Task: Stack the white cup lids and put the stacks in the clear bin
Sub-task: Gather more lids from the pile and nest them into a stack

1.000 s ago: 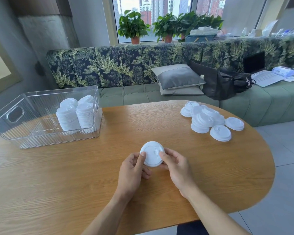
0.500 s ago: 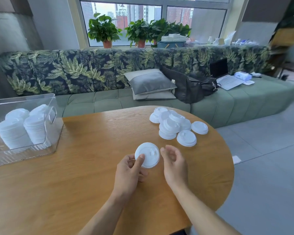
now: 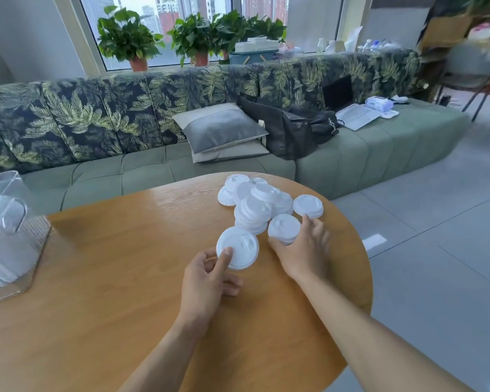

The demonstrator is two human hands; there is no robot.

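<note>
On the oval wooden table (image 3: 125, 278), toward its far right end, both hands work at a loose pile of white plastic cup lids (image 3: 255, 206). The left hand (image 3: 207, 281) pinches one round white lid (image 3: 238, 247) just above the tabletop, with the thumb pressed on its top face and the other fingers curled beneath. This lid sits just beside the near edge of the pile. The right hand (image 3: 306, 250) is at the pile's near right side, thumb and fingers curled round a second white lid (image 3: 284, 229), which touches the heap. A single lid (image 3: 308, 205) lies flat at the pile's right edge, near the right hand's fingertips. Well apart, at the table's left end, stands the clear ribbed plastic bin (image 3: 26, 230), cut off by the frame edge, with tall stacks of white lids (image 3: 3, 250) inside it, blurred. Behind the table runs a green sofa with a leaf-print back (image 3: 96, 171), bearing two grey cushions (image 3: 221, 131), a black bag (image 3: 289, 128) and an open laptop (image 3: 351, 108). Potted green plants (image 3: 125, 41) line the windowsill.
</note>
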